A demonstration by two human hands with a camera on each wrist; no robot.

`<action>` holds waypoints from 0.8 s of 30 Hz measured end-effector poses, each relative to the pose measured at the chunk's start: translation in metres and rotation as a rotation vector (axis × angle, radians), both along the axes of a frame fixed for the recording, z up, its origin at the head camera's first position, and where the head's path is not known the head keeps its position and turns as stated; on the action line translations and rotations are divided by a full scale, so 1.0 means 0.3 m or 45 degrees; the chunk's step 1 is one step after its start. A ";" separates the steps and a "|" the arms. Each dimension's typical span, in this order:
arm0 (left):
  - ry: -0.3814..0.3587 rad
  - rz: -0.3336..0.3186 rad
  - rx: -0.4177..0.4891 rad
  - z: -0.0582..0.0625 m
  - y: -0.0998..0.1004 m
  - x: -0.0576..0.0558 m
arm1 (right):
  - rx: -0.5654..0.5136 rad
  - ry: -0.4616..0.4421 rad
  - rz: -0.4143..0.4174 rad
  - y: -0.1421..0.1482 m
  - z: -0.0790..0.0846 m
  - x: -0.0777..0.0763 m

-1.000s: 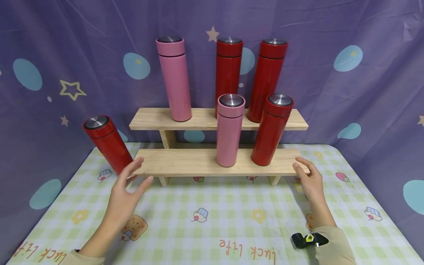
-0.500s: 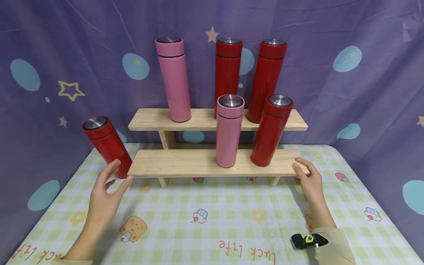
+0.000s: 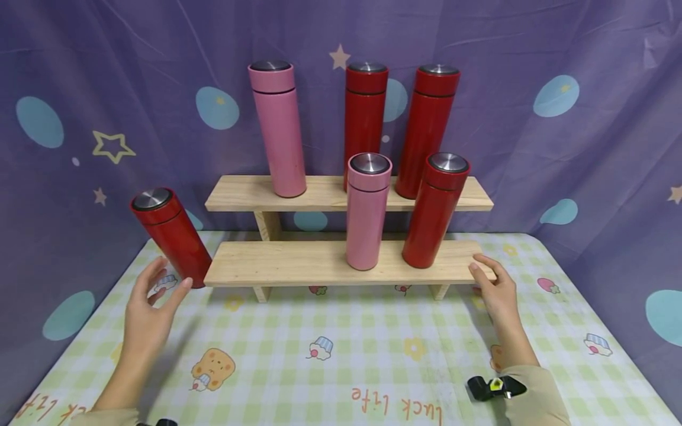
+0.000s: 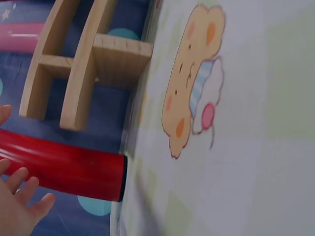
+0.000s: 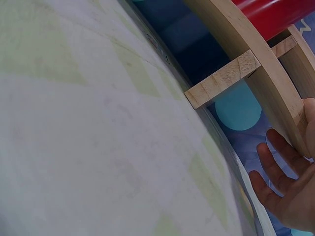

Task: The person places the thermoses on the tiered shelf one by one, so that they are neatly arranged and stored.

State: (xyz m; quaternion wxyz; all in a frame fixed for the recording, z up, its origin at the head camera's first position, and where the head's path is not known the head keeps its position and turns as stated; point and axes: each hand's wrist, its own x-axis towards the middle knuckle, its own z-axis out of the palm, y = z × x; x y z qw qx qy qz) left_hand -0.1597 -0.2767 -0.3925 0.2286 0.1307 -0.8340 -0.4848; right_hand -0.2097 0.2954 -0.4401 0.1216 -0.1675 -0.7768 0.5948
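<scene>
A red thermos [image 3: 173, 236] stands on the table left of the two-tier wooden shelf [image 3: 282, 263]. My left hand [image 3: 149, 310] is in front of that thermos, thumb and fingers spread with a gap between them. It holds nothing; the left wrist view shows its fingers [image 4: 29, 189] close to the red body, and contact cannot be told. My right hand [image 3: 499, 293] grips the right end of the lower board, thumb on one side and index finger on the other. In the right wrist view its other fingers [image 5: 273, 169] hang free below the board.
On the lower board stand a pink thermos [image 3: 367, 219] and a red thermos [image 3: 434, 216]. The upper board [image 3: 240, 192] bears another pink thermos [image 3: 279, 136] and two red ones. A checked cloth [image 3: 367, 331] covers the table; a purple curtain [image 3: 160, 47] hangs behind.
My left hand has moved left, from the left end of the lower board to in front of the lone red thermos. The right hand keeps its place at the board's right end.
</scene>
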 end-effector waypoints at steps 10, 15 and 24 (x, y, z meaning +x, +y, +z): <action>-0.056 0.061 0.059 0.010 -0.037 -0.056 | -0.003 0.003 -0.002 0.000 0.000 0.000; -0.018 0.062 0.119 0.005 -0.047 -0.092 | -0.001 0.007 -0.001 -0.001 0.003 0.002; 0.088 0.047 0.228 -0.011 -0.058 -0.158 | -0.009 0.010 -0.010 -0.003 -0.001 0.002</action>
